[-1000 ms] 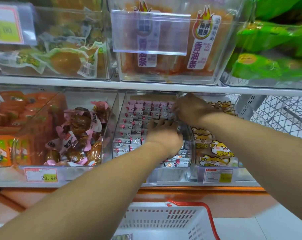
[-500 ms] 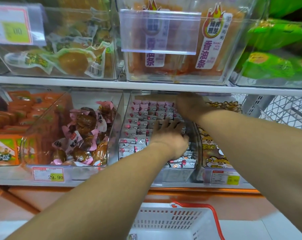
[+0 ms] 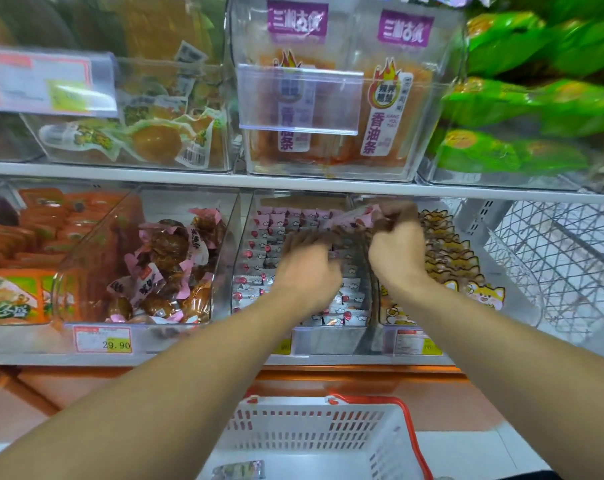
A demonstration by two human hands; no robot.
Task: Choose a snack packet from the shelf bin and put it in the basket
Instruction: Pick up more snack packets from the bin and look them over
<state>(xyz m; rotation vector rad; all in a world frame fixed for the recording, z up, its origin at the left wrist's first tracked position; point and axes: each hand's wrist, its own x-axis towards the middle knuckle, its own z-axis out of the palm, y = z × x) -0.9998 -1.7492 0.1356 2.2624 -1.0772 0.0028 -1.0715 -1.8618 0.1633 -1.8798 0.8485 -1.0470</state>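
Head view: a shopper's right hand (image 3: 396,249) is curling its grip around pink-and-silver snack packets (image 3: 354,216), lifting them just above the clear shelf bin (image 3: 328,337). The left hand (image 3: 305,271) is reaching into the rows of packets, fingers bent among them; motion blur is hiding its grip. A white basket (image 3: 314,431) with a red rim is waiting below the shelf.

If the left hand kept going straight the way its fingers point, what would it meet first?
Most likely the pink-and-white snack packets in the clear bin; the left hand already sits over them, though depth is unclear.
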